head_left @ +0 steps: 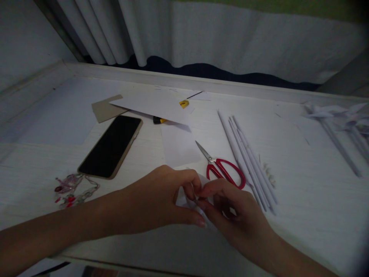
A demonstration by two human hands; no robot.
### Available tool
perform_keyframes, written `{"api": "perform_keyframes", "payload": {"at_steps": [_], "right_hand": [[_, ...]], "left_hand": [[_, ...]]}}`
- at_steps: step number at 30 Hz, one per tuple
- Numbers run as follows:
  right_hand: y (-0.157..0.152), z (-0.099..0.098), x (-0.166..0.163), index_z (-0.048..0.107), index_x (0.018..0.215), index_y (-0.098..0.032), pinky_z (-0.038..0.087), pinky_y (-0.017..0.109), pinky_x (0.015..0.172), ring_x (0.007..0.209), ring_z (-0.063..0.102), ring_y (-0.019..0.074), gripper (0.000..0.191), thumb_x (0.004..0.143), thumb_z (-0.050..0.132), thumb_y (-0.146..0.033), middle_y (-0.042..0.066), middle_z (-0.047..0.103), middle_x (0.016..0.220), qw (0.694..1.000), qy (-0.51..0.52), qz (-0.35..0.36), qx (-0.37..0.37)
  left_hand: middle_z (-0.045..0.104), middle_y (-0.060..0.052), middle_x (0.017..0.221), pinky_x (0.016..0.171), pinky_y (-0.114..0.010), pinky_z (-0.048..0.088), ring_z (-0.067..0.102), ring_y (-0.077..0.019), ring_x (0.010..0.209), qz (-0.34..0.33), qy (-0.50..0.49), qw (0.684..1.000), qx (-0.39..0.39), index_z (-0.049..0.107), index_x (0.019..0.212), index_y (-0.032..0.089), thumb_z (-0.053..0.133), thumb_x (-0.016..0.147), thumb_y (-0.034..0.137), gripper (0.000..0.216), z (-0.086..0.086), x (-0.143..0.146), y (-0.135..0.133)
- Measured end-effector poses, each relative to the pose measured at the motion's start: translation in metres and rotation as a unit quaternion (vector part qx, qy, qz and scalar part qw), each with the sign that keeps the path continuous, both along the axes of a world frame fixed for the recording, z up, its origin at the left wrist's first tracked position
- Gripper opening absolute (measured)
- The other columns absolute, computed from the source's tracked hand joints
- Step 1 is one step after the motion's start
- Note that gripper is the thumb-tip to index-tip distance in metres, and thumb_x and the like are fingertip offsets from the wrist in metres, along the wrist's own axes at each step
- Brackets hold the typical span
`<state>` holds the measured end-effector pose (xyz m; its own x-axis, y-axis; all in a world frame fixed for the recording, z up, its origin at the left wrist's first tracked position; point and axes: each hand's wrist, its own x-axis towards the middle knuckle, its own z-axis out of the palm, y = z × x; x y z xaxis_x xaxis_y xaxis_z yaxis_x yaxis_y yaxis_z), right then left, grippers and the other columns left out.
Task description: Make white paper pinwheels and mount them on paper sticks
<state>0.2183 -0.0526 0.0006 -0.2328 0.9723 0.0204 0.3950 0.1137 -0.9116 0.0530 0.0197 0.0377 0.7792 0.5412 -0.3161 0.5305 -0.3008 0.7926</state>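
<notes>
Near the table's front edge, my left hand [170, 198] and my right hand [236, 211] meet with bent fingers. Between them is a piece of white paper [182, 198], mostly hidden by the fingers. My right thumb and forefinger pinch it, and my left fingers curl round its other side. Just beyond my right hand lie scissors [220, 166] with red handles, blades slightly apart and pointing away to the left. Several rolled white paper sticks [248, 154] rest side by side to the right of the scissors.
A black-screened phone [111, 146] with a beaded charm [72, 192] lies left. Behind are a grey-brown card [108, 108], white sheets [155, 105] and a yellow-black tool [160, 120] partly under one sheet. Folded paper pinwheel shapes on sticks [340, 142] lie far right. A raised ledge [178, 83] runs along the back.
</notes>
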Motion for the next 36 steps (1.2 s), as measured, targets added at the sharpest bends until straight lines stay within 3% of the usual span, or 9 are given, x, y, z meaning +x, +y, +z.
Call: {"api": "perform_keyframes", "payload": {"at_steps": [7, 14, 22, 36], "right_hand": [[-0.0008, -0.0006, -0.0003, 0.049, 0.082, -0.024, 0.028, 0.017, 0.038, 0.043, 0.038, 0.005, 0.017, 0.077, 0.049, -0.008, -0.009, 0.045, 0.057, 1.0, 0.007, 0.0, 0.008], [-0.0003, 0.0073, 0.0045, 0.045, 0.097, -0.026, 0.033, 0.017, 0.042, 0.049, 0.041, 0.0059, 0.028, 0.076, 0.05, -0.008, -0.008, 0.043, 0.063, 0.998, 0.021, 0.05, -0.039], [0.0029, 0.0057, 0.0058, 0.048, 0.09, -0.027, 0.03, 0.017, 0.042, 0.047, 0.036, 0.0061, 0.023, 0.076, 0.052, -0.009, -0.009, 0.037, 0.056, 0.999, 0.008, 0.031, -0.031], [0.0011, 0.004, 0.0035, 0.047, 0.088, -0.026, 0.029, 0.017, 0.04, 0.045, 0.036, 0.0063, 0.024, 0.073, 0.053, -0.008, -0.009, 0.036, 0.055, 0.999, -0.003, 0.024, -0.033]], "left_hand": [[0.055, 0.009, 0.056, 0.045, -0.017, 0.029, 0.047, -0.006, 0.044, 0.005, -0.001, 1.0, 0.007, 0.052, 0.079, 0.02, 0.064, 0.067, 0.039, 0.025, -0.0023, 0.0018, -0.0028], [0.043, 0.011, 0.046, 0.043, -0.016, 0.029, 0.043, -0.0053, 0.04, 0.007, -0.02, 0.999, 0.044, 0.051, 0.078, 0.02, 0.065, 0.065, 0.041, 0.028, -0.0047, -0.004, -0.0009], [0.055, 0.011, 0.057, 0.047, -0.016, 0.031, 0.05, -0.0057, 0.045, -0.011, -0.021, 0.994, 0.104, 0.052, 0.08, 0.022, 0.066, 0.065, 0.037, 0.025, -0.0034, -0.0055, -0.0019], [0.053, 0.009, 0.055, 0.045, -0.014, 0.031, 0.049, -0.0048, 0.046, -0.018, -0.009, 0.992, 0.124, 0.056, 0.075, 0.021, 0.061, 0.071, 0.037, 0.017, -0.0047, -0.0056, -0.003]]}}
